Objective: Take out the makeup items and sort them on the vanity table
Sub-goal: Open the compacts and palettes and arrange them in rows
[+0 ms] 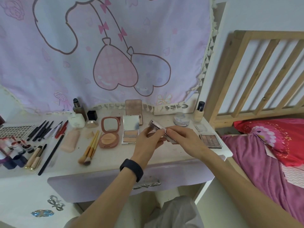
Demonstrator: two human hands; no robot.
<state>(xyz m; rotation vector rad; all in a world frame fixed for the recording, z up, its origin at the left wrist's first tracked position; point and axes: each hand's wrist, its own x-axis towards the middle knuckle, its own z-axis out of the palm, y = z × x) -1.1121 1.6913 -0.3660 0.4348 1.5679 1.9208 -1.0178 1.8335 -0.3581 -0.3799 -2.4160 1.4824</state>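
Head view: above the table [115, 163], left hand [148, 140] and right hand [182, 139] both grasp a silvery compact [157, 126], fingers curled round it.

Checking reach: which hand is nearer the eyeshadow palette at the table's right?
Right. Both hold a silver case; the right hand is left of the eyeshadow palette, the left hand farther left.

Black wristband [131, 169], grey trousers [172, 214]
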